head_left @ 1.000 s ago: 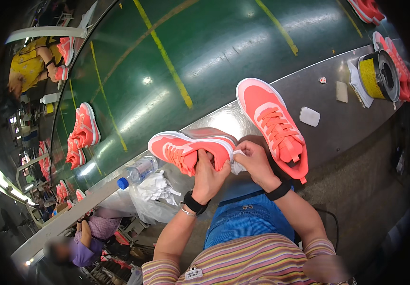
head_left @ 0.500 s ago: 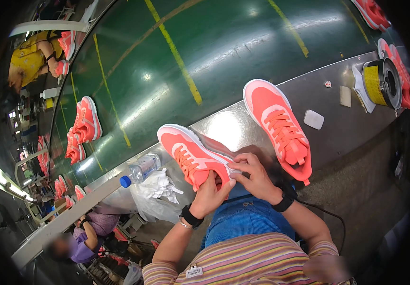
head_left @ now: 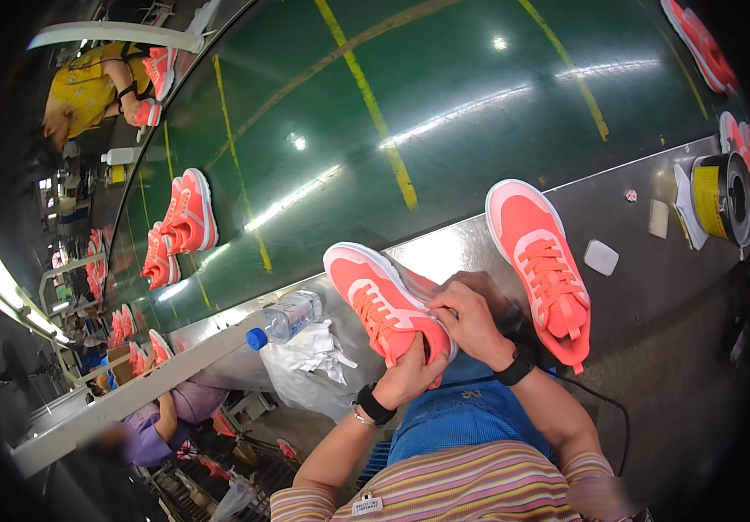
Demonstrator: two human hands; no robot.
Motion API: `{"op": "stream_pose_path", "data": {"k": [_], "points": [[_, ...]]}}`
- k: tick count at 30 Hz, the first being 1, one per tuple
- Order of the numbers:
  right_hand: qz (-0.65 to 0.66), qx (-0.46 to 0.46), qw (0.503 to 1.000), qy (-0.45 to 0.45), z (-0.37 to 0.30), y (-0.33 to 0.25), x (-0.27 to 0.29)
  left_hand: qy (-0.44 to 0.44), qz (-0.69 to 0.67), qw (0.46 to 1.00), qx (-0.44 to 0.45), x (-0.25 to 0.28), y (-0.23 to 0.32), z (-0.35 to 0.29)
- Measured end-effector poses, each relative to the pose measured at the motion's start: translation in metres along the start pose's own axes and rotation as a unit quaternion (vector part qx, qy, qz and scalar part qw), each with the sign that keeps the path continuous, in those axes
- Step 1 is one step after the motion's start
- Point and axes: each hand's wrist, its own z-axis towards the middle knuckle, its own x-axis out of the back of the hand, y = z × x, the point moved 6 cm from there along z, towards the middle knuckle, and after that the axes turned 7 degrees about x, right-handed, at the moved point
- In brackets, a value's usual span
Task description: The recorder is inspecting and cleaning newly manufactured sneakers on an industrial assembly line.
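A coral sneaker (head_left: 375, 296) with a pale pink toe and white sole lies tilted at the metal ledge, its toe pointing away from me. My left hand (head_left: 410, 376) grips it at the collar, fingers reaching into the opening. On the shoe's right side, near the heel, my right hand (head_left: 472, 326) has its fingertips pinched against the sole edge. Whatever sits between those fingertips is too small to make out. The matching sneaker (head_left: 549, 270) rests to the right on the ledge, apart from both hands.
Beyond the metal ledge (head_left: 644, 287) runs a green conveyor belt (head_left: 305, 130) carrying more coral shoes (head_left: 185, 213). A clear bottle (head_left: 292, 317) and white cloths (head_left: 318, 352) lie left. Rightward are a white block (head_left: 601, 257) and a tape roll (head_left: 723, 198). Other people work at left.
The whole view has shifted, so everything sits lower and further right. My right fingers have drawn closer together at the shoe's side. My left hand keeps its hold on the collar.
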Motion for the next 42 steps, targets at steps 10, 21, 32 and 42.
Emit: {"op": "stream_pose_path", "data": {"k": [10,21,32,42], "points": [[0.008,0.023,0.996,0.083,-0.062,-0.019,0.014,0.024,-0.017,0.998,0.049,0.009,0.016,-0.003],[0.024,-0.035,0.976,0.215,-0.050,-0.032,0.042,0.104,-0.396,0.912,0.012,0.024,0.052,0.048],[0.015,-0.030,0.996,0.085,-0.099,-0.018,0.019,0.100,-0.319,0.943,0.008,0.018,0.052,0.057],[0.065,-0.057,0.960,0.267,-0.107,-0.113,0.205,0.083,0.158,0.975,-0.132,0.006,0.060,-0.013]]}}
